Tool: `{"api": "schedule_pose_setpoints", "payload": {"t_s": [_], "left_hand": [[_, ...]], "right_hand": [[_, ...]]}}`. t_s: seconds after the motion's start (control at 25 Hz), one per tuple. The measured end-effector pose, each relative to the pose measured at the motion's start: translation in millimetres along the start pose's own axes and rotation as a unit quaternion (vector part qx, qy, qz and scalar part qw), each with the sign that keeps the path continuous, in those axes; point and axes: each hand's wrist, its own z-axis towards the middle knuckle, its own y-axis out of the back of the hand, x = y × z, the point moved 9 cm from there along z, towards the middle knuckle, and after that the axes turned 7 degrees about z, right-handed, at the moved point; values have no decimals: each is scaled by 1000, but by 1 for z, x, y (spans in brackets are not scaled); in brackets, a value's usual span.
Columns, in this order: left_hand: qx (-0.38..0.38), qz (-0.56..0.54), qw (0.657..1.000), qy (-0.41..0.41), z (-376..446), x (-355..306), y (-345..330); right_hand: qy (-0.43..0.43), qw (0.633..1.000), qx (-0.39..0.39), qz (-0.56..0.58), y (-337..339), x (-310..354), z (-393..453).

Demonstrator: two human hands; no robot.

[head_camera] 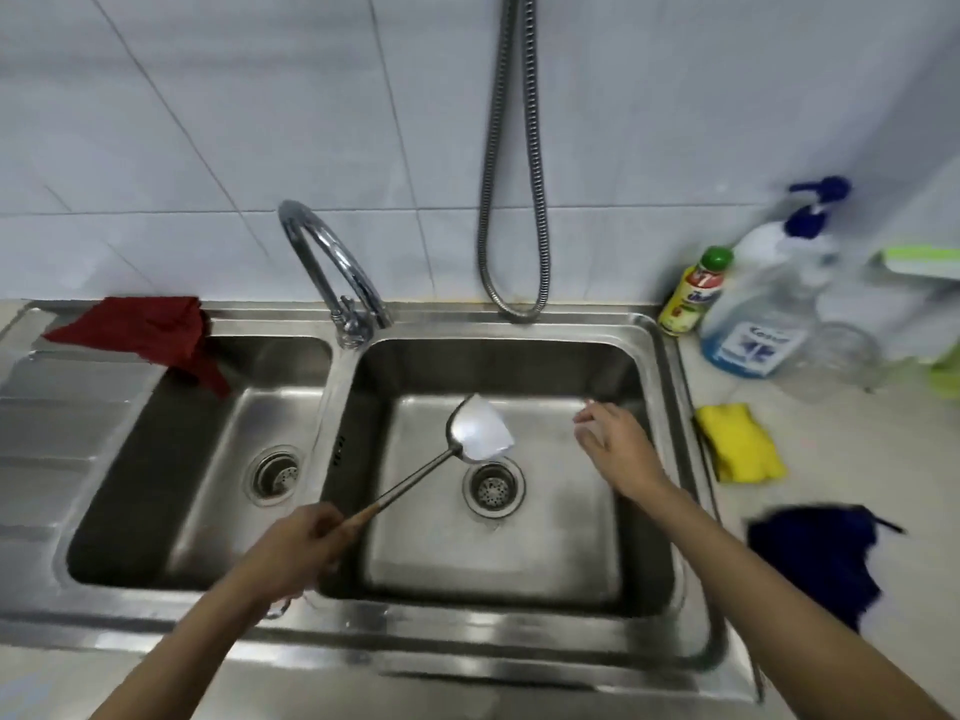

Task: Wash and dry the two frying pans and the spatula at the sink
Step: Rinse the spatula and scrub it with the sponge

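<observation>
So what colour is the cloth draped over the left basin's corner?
Dark red cloth, clearest in the head view.

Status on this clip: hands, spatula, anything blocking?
Left hand grips spatula handle, blade over right basin. Right hand open, empty. No pans visible. Nothing blocking.

Home kitchen, shown by steel double sink [670,350] with curved tap [332,262], white wall tiles [208,122], dish soap bottle [693,291], yellow cloth [740,444].

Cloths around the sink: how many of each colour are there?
Red cloth: 1
Yellow cloth: 1
Dark blue cloth: 1
Total: 3
</observation>
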Motion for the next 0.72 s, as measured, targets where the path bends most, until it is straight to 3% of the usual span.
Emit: {"api": "schedule_pose_setpoints", "payload": {"t_s": [0.08, 0.12, 0.2, 0.28, 0.48, 0.72], "left_hand": [[54, -69, 996, 3, -1, -21, -27], [70, -97, 993, 8, -3, -31, -37], [86, -137, 987, 12, -8, -54, -54], [94, -152, 984, 6, -14, -73, -64], [100, -174, 980, -20, -38, -109, -81], [104, -186, 977, -23, -67, -134, -96]], "right_hand": [[6, 984, -95, -150, 60, -43, -31], [-33, 973, -114, -198, 88, -67, -42], [-166, 956, -79, -229, 122, -111, -58], [-226, 955, -16, -193, 122, -132, -62], [-165, 956, 7, -241, 112, -114, -41], [-102, 994, 2, -33, 106, -55, -18]]}}
